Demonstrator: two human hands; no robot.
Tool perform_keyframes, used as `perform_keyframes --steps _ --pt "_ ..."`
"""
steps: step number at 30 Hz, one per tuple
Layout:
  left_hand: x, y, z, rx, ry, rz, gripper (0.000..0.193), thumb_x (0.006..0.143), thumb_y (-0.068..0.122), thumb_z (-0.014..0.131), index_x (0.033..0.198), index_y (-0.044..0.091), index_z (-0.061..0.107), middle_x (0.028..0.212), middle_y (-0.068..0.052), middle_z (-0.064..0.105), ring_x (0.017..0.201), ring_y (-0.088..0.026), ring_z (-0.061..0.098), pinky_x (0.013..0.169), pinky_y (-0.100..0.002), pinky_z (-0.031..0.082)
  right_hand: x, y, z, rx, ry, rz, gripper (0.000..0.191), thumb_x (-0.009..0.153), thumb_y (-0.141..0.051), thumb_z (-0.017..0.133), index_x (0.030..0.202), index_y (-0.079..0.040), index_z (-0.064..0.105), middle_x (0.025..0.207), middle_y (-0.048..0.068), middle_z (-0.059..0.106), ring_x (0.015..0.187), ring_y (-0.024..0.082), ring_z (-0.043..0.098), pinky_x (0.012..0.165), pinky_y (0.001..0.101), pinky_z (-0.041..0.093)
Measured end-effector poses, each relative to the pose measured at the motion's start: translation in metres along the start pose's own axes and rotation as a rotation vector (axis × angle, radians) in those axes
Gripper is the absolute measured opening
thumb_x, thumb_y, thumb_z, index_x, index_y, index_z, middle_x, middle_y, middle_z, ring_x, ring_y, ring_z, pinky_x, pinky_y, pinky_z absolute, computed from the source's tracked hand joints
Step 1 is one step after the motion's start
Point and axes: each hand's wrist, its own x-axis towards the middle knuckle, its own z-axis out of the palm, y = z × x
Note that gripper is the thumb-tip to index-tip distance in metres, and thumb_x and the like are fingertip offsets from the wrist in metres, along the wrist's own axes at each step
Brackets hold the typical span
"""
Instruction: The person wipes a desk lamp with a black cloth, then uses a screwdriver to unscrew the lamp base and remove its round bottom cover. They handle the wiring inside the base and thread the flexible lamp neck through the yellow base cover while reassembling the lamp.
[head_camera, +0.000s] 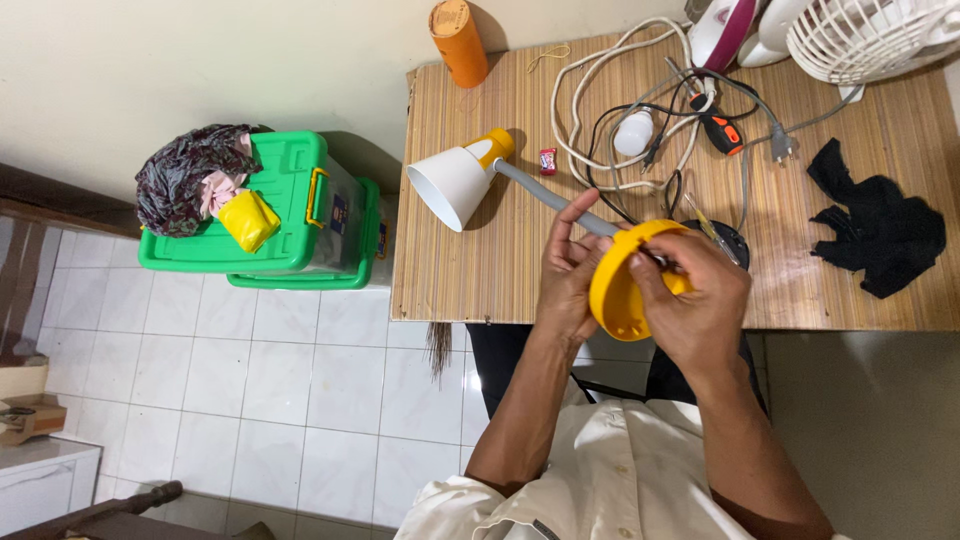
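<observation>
the left hand (568, 272) sits just right of the frame's middle, fingers curled around the grey neck (548, 190) of a desk lamp where it meets the round yellow base (622, 292), so this hand is closed on the lamp. the right hand (695, 292) is wrapped over the far side of the same yellow base, thumb on its rim and fingers pressed together against the top; it seems to pinch something small there, but what it is cannot be made out. the base is tipped up on edge, its hollow underside turned toward the lower left, held above the near edge of the wooden table (480, 270).

the lamp's neck runs up and left from the hands to a yellow collar and a white cone shade (452, 183), which lies on the table with its open mouth facing the lower left.

in the upper middle of the frame a tangle of white and black cables (610, 100) lies on the table, with a white bulb (633, 132) in it and an orange and black tool (720, 128) beside it. a black cloth (880, 230) lies at the right. an orange tube (458, 42) stands at the table's far left corner, and a white fan (870, 35) shows in the upper right. left of the table, on the tiled floor, stands a green plastic box (290, 200) with a bundle of dark cloth (190, 175) on its lid.
</observation>
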Motion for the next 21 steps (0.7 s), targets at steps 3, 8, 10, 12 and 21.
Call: perform_keyframes --steps 3,8,10,12,21 --pt "-0.001 -0.014 -0.002 0.057 0.007 -0.006 0.057 0.104 -0.002 0.062 0.157 0.005 0.041 0.118 -0.020 0.070 0.103 -0.019 0.071 0.091 -0.032 0.060 -0.006 0.021 -0.005 0.003 -0.001 0.024 0.019 0.091 0.006 0.076 0.108 0.005 0.067 0.106 0.013 0.071 0.096 0.017 0.071 0.086 0.0280 0.056" --pt "0.002 -0.040 -0.011 0.183 0.069 0.010 0.054 0.103 -0.005 0.060 0.154 0.004 0.046 0.106 -0.011 0.067 0.098 -0.014 0.068 0.086 -0.028 0.059 -0.014 0.062 -0.014 -0.065 -0.008 0.050 0.020 0.088 0.008 0.078 0.105 0.006 0.069 0.103 0.012 0.071 0.095 0.016 0.068 0.087 0.0285 0.054" --pt "0.003 -0.048 -0.015 0.253 0.088 0.032 0.052 0.102 -0.005 0.061 0.152 0.004 0.048 0.103 -0.008 0.066 0.094 -0.012 0.066 0.084 -0.027 0.059 -0.017 0.076 -0.014 -0.039 -0.003 0.041 0.020 0.088 0.007 0.078 0.106 0.007 0.068 0.103 0.012 0.070 0.094 0.016 0.067 0.086 0.0282 0.054" --pt "0.004 -0.054 -0.018 0.304 0.111 0.051 0.051 0.102 -0.006 0.061 0.151 0.003 0.050 0.100 -0.006 0.064 0.091 -0.010 0.064 0.081 -0.025 0.058 -0.019 0.087 -0.013 -0.017 -0.004 0.052 0.019 0.089 0.007 0.077 0.105 0.007 0.067 0.103 0.011 0.069 0.094 0.015 0.066 0.086 0.0279 0.053" --pt "0.009 -0.055 -0.027 0.338 0.071 0.012 0.052 0.102 -0.006 0.061 0.151 0.005 0.048 0.103 -0.008 0.066 0.094 -0.011 0.066 0.083 -0.025 0.059 -0.017 0.093 -0.008 0.026 -0.022 0.086 0.015 0.093 0.007 0.074 0.105 0.006 0.066 0.102 0.010 0.067 0.094 0.014 0.065 0.086 0.0268 0.053"
